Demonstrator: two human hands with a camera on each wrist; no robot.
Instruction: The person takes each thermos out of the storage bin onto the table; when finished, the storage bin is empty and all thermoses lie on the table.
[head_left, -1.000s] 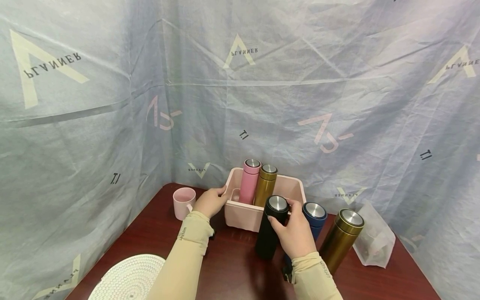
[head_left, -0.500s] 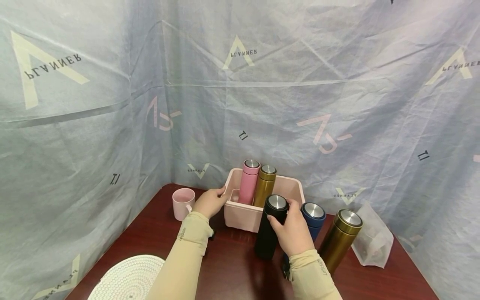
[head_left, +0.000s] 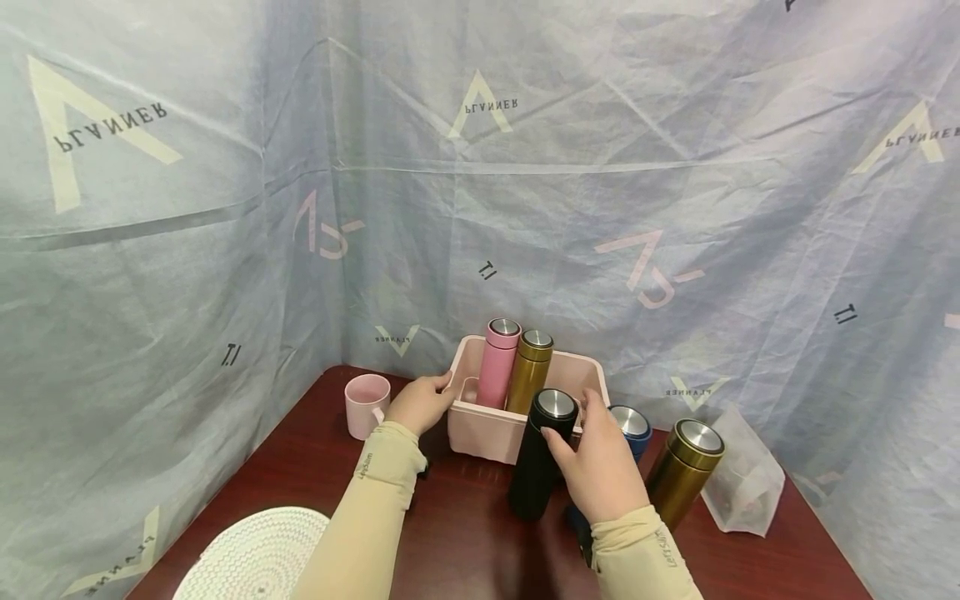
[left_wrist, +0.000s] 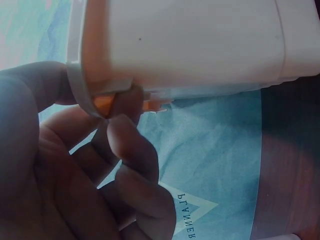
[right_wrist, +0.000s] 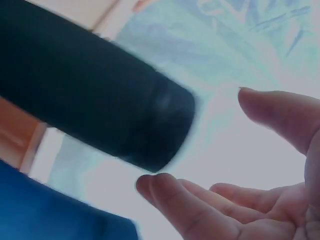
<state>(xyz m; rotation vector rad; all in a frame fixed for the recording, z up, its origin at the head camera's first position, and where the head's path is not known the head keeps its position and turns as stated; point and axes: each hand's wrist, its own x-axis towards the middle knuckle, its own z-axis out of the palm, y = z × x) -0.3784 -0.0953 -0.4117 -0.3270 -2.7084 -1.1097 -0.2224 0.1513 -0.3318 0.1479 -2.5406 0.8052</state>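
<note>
My left hand (head_left: 420,404) pinches the left rim of a pink plastic bin (head_left: 487,437), thumb on one side and fingers curled on the other in the left wrist view. Inside the bin a pink thermos bottle (head_left: 498,367) and a gold thermos bottle (head_left: 532,375) stand side by side. A black thermos bottle (head_left: 534,471) with a silver-topped lid is upright on the table before the bin. Around its upper part, thumb and fingers spread, is my right hand (head_left: 602,467). The right wrist view has the thumb clear of the black bottle (right_wrist: 95,85), fingertips close to its lid end.
Right of the black bottle are a blue thermos bottle (head_left: 632,423), partly hidden by my right hand, and another gold thermos bottle (head_left: 684,471). Behind them sits a translucent bag (head_left: 746,483). A pink mug (head_left: 366,408) and a white woven round mat (head_left: 255,554) are on the left.
My right hand has let go of the black bottle, its fingers opening and shifting slightly right. The bottle stays in place. My left hand keeps its hold on the bin rim.
</note>
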